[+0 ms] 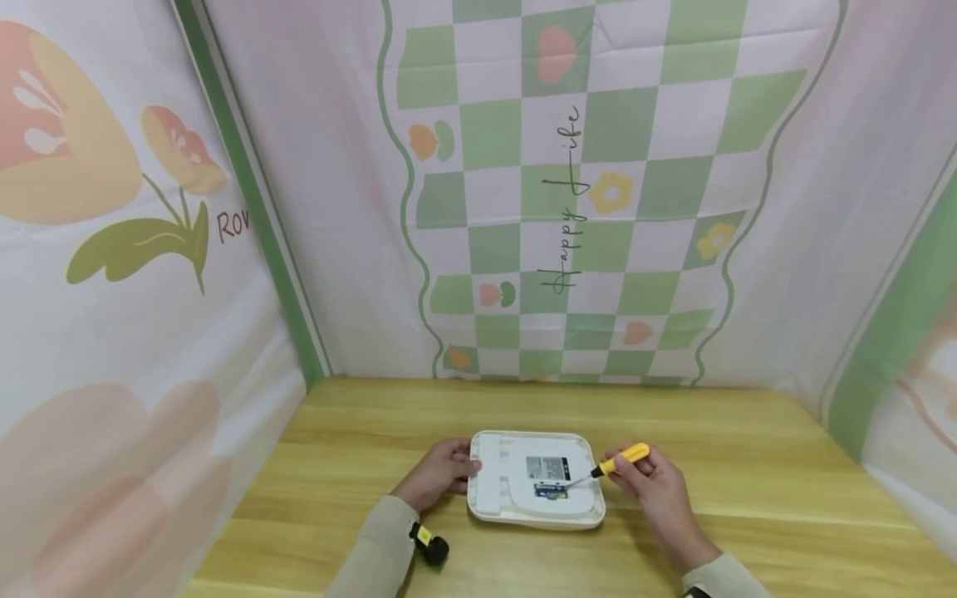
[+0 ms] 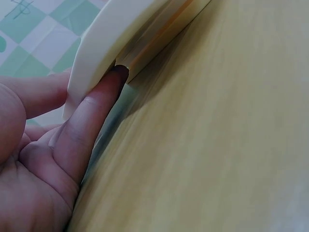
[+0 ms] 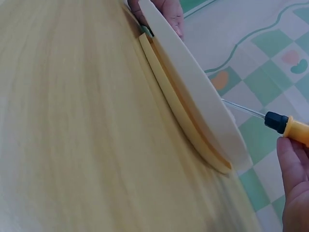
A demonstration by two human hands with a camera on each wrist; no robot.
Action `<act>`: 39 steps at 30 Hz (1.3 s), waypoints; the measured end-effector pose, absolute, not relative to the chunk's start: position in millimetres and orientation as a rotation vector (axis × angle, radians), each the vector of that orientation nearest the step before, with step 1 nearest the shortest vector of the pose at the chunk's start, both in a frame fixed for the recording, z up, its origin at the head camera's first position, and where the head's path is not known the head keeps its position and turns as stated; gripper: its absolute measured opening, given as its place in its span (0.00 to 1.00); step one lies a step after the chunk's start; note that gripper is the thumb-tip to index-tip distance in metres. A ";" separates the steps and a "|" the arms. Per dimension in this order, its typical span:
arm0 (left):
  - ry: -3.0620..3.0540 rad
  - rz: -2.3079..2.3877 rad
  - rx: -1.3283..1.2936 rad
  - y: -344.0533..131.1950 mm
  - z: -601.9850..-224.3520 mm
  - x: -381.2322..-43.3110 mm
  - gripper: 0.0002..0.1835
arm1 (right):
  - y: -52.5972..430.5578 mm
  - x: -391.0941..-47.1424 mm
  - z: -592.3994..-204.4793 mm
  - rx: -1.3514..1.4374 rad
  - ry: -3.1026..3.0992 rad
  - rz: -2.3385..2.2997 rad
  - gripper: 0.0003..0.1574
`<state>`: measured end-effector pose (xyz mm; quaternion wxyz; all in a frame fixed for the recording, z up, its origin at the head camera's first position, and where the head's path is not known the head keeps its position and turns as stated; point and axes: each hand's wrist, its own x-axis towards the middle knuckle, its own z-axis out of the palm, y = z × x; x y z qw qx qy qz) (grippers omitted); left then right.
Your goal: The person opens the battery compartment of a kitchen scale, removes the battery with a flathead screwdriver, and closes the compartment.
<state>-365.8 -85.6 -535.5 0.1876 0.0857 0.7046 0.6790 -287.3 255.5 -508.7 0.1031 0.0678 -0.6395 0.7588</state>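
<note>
A white, rounded-square device [image 1: 489,498], like a scale turned underside up, lies on the wooden table. My left hand [image 1: 439,475] pinches its left edge; in the left wrist view the thumb is on the upper face and a finger [image 2: 79,128] reaches under the rim. A yellow-handled screwdriver [image 1: 626,458] is in my right hand [image 1: 661,498], held between thumb and fingers. Its thin metal shaft slants down to the open battery compartment, where blue batteries [image 1: 551,492] show. Exactly where the tip touches is too small to tell. A printed label [image 1: 548,468] sits just behind the compartment.
The light wooden table [image 1: 374,423] extends around the device on every side. Patterned fabric [image 1: 553,208] hangs behind it, with more fabric at the left and right. A black wrist camera [image 1: 434,548] sits by the left sleeve.
</note>
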 end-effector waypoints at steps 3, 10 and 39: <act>1.988 1.902 0.222 -85.9 -536.5 -367.5 0.31 | 256.1 -287.1 -512.6 0.186 -1.875 2.256 0.25; 1.989 1.898 0.209 -85.4 -536.3 -369.1 0.31 | 257.1 -286.0 -519.6 0.108 -1.793 2.365 0.27; 2.005 1.905 0.205 -84.2 -530.7 -364.1 0.32 | 258.4 -287.5 -523.7 0.067 -1.618 2.526 0.19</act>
